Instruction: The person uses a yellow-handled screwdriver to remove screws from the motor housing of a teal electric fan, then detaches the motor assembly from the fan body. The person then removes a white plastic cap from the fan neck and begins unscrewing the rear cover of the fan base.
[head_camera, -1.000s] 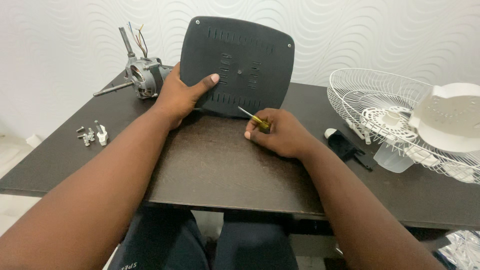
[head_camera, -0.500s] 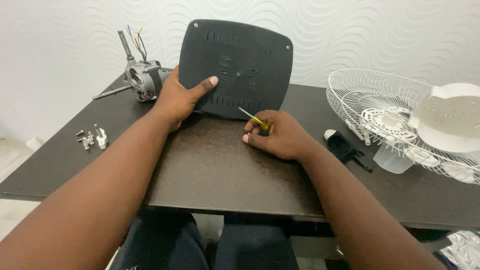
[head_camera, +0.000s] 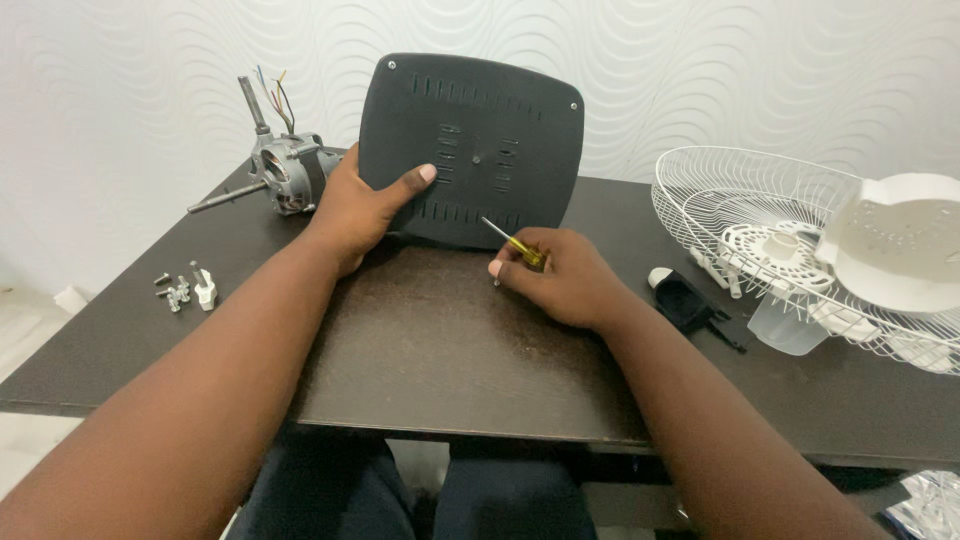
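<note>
Almost nothing differs: the right hand (head_camera: 560, 285) with its screwdriver (head_camera: 512, 240) has edged slightly leftward.

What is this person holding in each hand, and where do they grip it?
The left hand grips the dark plastic vented panel by its lower left edge, standing it upright. The right hand holds a small yellow-handled screwdriver by the handle.

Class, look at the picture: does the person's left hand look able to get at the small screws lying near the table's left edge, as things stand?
Probably yes, though not right away. The left hand is holding the dark panel upright, so it would have to let go first. The screws lie on bare table beside that forearm, with nothing between.
</note>
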